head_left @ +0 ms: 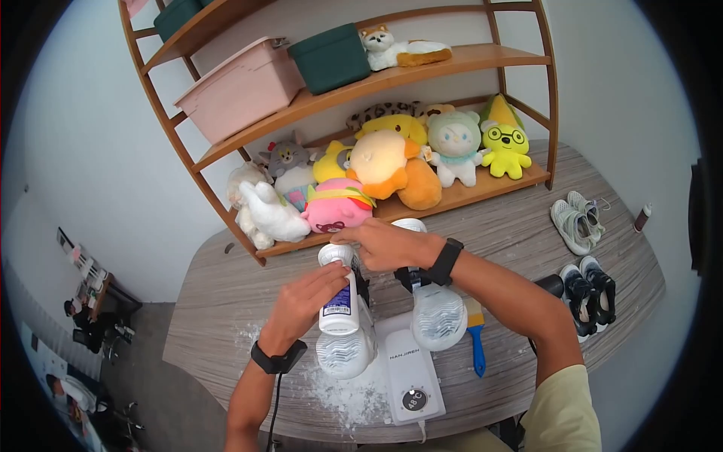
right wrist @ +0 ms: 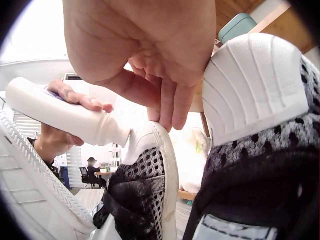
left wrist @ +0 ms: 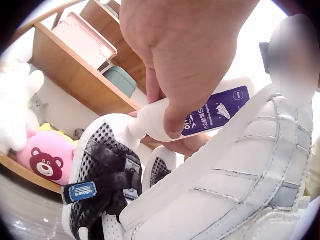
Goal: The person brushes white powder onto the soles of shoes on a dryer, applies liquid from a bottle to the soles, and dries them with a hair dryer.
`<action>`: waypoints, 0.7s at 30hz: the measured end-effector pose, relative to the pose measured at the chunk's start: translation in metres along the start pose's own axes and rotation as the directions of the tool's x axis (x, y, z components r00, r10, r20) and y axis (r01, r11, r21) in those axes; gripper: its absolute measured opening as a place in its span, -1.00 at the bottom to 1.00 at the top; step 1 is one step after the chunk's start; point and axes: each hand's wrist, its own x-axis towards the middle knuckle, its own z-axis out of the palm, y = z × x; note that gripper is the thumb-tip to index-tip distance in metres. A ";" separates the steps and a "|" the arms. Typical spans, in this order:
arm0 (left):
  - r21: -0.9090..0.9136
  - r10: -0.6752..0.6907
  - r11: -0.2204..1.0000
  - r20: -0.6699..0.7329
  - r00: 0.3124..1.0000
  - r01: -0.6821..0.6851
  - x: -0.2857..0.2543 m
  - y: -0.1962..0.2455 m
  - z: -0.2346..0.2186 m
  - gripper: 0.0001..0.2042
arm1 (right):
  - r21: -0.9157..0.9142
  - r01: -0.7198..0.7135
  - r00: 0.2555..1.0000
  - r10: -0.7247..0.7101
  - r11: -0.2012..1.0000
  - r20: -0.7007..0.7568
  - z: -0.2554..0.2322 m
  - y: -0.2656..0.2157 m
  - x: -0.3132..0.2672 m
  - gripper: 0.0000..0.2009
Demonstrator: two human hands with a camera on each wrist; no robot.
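My left hand (head_left: 305,305) grips a white plastic bottle (head_left: 340,307) with a purple label reading "Whitening Agent". The bottle's tip is right at the white toe of a black mesh shoe (left wrist: 102,165) with crossed straps and a blue adidas tag. At that same toe, my right hand (right wrist: 145,55) holds the edge with its fingertips. Beside it is a matching shoe (right wrist: 255,85) with a ridged white toe. Below them, in the head view, are two rounded white pieces with wavy ridges, the left piece (head_left: 346,352) and the right piece (head_left: 440,320).
A white NANJIREN device (head_left: 410,369) shows 48°C, with white powder (head_left: 350,403) scattered near it. A blue-handled brush (head_left: 477,346) lies right of it. Two pairs of shoes, pale (head_left: 576,224) and dark (head_left: 587,297), stand further right. Behind, a wooden shelf (head_left: 482,59) holds plush toys and bins.
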 end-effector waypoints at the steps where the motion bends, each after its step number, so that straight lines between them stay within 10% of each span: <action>1: -0.008 -0.015 1.000 0.006 1.000 0.015 -0.003 0.001 0.000 -0.72 | -0.002 -0.001 1.000 0.001 1.000 0.003 0.000 -0.001 0.000 -0.45; 21: -0.245 -0.170 0.959 -0.107 0.980 0.140 -0.019 -0.009 0.005 -0.62 | -0.032 0.069 0.997 -0.070 0.997 -0.034 0.005 0.005 0.002 -0.44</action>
